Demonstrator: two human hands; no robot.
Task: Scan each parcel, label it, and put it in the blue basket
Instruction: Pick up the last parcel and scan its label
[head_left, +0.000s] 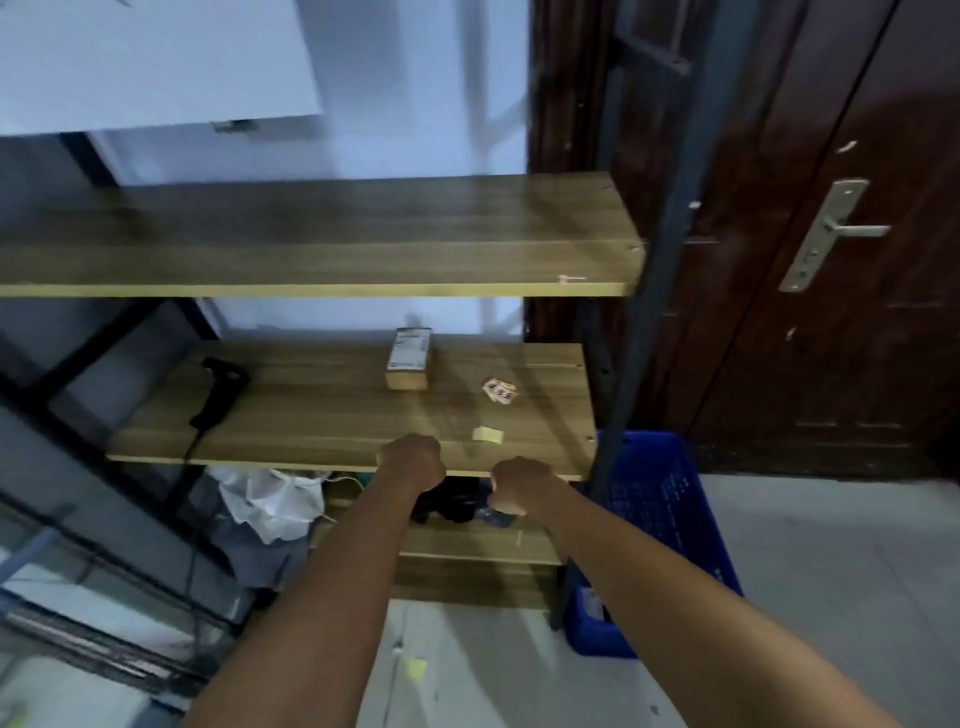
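Both hands: left hand (410, 462), right hand (519, 486) fisted, seemingly holding nothing (blurred) | small tan cardboard parcel (408, 358) mid-shelf, near black handheld scanner (218, 389) for scanning | blue plastic basket (660, 519) floor-right for drop-off

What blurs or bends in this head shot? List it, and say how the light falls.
Head view: dim, bluish light; motion blur smears the upper shelf and the wall behind; the parcel label is unreadable; wide-angle distortion tilts the door and rack post; both the left hand and right hand look soft; the scanner is a dark shape.
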